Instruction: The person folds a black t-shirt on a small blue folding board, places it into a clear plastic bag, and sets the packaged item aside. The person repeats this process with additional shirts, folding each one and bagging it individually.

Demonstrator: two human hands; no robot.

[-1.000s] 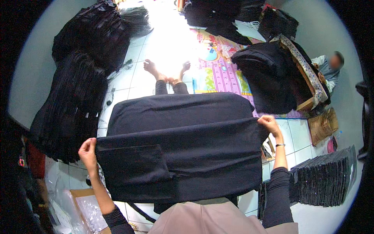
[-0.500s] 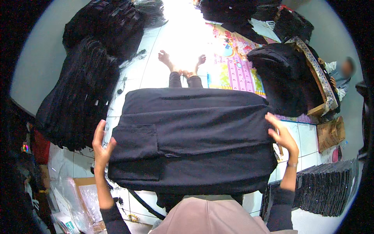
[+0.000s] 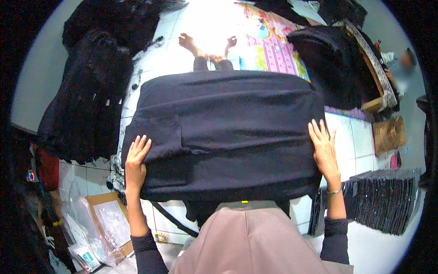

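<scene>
Sits with a greyish-pink garment [image 3: 237, 237] over the lap, nearest of all. Reaches both forearms [image 3: 138, 212] forward from the lower edge, nearly parallel and well apart, with black sleeves [image 3: 334, 242] pushed back and a thin bracelet [image 3: 334, 191] on the right wrist.

Rests the left hand [image 3: 137, 160] palm down at the left edge of the black cloth [image 3: 246, 146], fingers straight, close together, pointing away and slightly inward, gripping nothing. Lays the right hand [image 3: 324, 148] at the opposite edge, likewise open, back of the hand upward, fingers a little spread and pointing forward. Cannot make out the right thumb.

Has the cloth spread wide between lap and feet, creased crosswise, with a rectangular panel [image 3: 162, 153] at its left, partly beneath the left fingers. Cannot tell the support underneath.

Has a plastic-wrapped carton [image 3: 98, 201] down to the left and a row of black sheets [image 3: 383, 201] to the right, below a brown paper bag [image 3: 388, 135]. Stretches bare feet [image 3: 189, 44] past the cloth's far edge, between a tall dark pile [image 3: 86, 91] and a colourful mat [image 3: 278, 57]. Faces, farther right, a dark heap [image 3: 324, 64] against a wooden frame [image 3: 372, 104], with another person [image 3: 401, 76] beyond.
</scene>
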